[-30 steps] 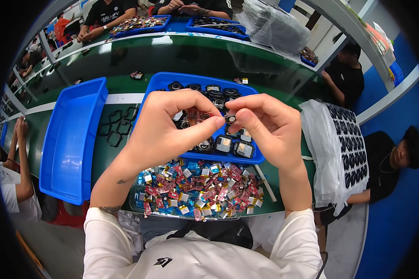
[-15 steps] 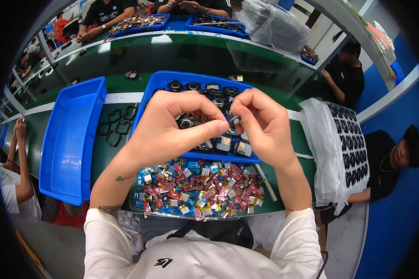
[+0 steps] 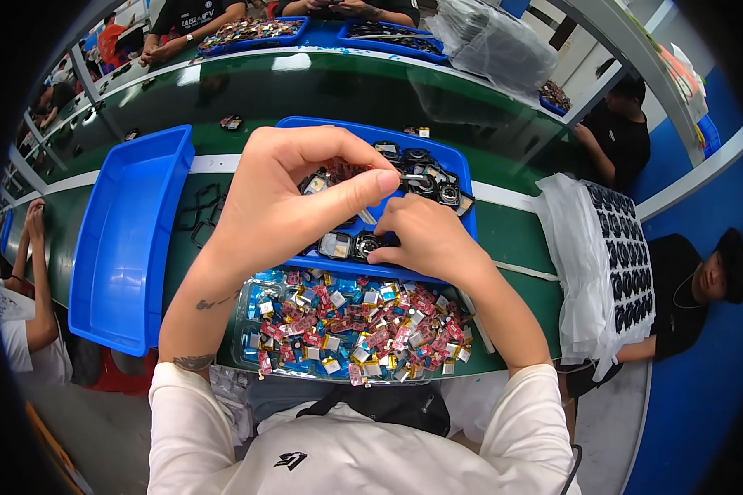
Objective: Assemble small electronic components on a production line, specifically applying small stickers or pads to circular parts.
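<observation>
My left hand is raised above the blue tray, thumb and forefinger pinching a small dark grey bar-like piece; its exact kind is too small to make out. Lower and to the right, my right hand reaches into the tray. Its bent fingers and thumb close on the edge of a black watch case, partly hiding it. Another case with a pale square inside lies just left of that one. Several more black watch cases lie in the tray, some behind my hands.
Nearest me, a clear tray holds a heap of red circuit boards and silver batteries. An empty blue bin stands left, beside black frames. Stacked trays of black parts stand right. Other people sit around the green bench.
My right hand has left the small piece at my left fingertips and moved down into the tray, onto a watch case. My left hand still holds the piece, a little higher.
</observation>
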Tool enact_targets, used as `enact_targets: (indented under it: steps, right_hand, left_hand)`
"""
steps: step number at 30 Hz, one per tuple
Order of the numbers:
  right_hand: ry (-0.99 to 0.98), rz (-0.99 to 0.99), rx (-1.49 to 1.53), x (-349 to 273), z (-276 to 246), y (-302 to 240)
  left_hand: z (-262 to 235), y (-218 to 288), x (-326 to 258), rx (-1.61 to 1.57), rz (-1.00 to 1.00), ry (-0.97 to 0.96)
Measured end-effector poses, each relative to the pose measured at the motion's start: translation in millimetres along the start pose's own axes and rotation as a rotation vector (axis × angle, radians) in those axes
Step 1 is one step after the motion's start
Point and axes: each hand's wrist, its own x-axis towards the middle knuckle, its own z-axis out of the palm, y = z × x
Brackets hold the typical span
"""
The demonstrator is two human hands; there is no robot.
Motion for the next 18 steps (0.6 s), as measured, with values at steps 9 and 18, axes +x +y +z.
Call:
enact_targets:
  steps: [9,18]
  right_hand:
    - [0.013,0.259,1.112,11,-28,-6]
    - [0.224,0.179,1.276,5,-38,-2]
  left_hand:
    - [-8,-3,2,-0.090,-0.061,0.056]
    - [1,-13,1,0.058,-0.076,0.008]
